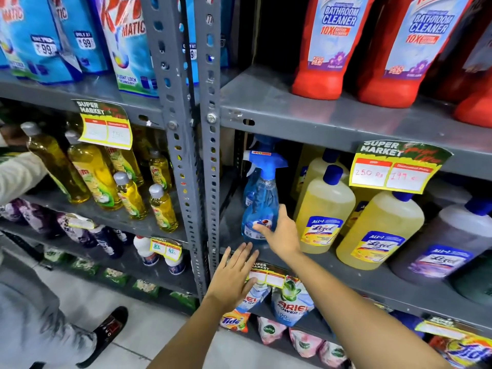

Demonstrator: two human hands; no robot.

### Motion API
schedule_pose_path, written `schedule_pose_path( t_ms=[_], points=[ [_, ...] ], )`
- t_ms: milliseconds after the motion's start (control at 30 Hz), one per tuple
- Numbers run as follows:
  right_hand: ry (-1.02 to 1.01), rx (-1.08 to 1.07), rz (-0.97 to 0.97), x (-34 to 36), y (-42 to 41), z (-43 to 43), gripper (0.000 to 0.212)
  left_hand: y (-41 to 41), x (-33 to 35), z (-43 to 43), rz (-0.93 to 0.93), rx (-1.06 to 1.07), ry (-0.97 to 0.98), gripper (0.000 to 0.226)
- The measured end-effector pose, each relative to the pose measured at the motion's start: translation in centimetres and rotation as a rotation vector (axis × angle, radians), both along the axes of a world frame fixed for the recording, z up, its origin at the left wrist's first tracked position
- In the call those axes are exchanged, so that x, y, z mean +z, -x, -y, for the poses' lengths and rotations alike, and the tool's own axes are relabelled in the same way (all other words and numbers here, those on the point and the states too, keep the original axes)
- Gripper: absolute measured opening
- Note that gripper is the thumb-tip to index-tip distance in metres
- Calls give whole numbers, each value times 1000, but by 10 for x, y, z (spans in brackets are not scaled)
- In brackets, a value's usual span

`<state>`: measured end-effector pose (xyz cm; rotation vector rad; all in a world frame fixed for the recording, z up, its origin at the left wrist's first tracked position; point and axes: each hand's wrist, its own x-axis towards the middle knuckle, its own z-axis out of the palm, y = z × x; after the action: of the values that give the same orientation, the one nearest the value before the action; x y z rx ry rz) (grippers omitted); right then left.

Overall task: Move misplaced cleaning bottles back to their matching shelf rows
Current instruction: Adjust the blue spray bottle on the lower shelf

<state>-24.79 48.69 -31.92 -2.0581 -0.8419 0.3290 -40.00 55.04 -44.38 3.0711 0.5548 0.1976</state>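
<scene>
A supermarket aisle for cleaning goods is shown. Grey slotted-steel shelving is seen, joined at a bolted grey perforated upright post (183, 145). Right of the post, a yellow-and-green paper price tag printed "SUPER MARKET" (399, 166), marked in rupees, is clipped to a shelf edge above rows of pale yellow plastic floor-cleaner bottles with blue caps (323, 209). Above these, red plastic bathroom-cleaner bottles (327, 46) are stocked. Left of the post, yellow dish-liquid bottles with grey caps (93, 179) are lined up beneath blue detergent pouches priced 99 (40, 35).
</scene>
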Motion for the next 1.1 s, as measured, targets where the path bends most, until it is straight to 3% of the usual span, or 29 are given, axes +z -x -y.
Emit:
schedule_pose_path(
  t_ms=[133, 333, 567, 1100],
  points=[
    [26, 67, -58, 6, -11, -3, 63, 1, -1, -1, -2, -5, 3, 64],
    [43, 189, -155, 17, -28, -6, 93, 2, 0, -3, -9, -21, -11, 65],
    [131, 146, -16, 8, -29, -14, 66, 1, -2, -3, 3, -27, -2, 69],
    [131, 199, 37, 10, -24, -19, 70, 1, -2, 0, 50, -32, 38, 69]
  ],
)
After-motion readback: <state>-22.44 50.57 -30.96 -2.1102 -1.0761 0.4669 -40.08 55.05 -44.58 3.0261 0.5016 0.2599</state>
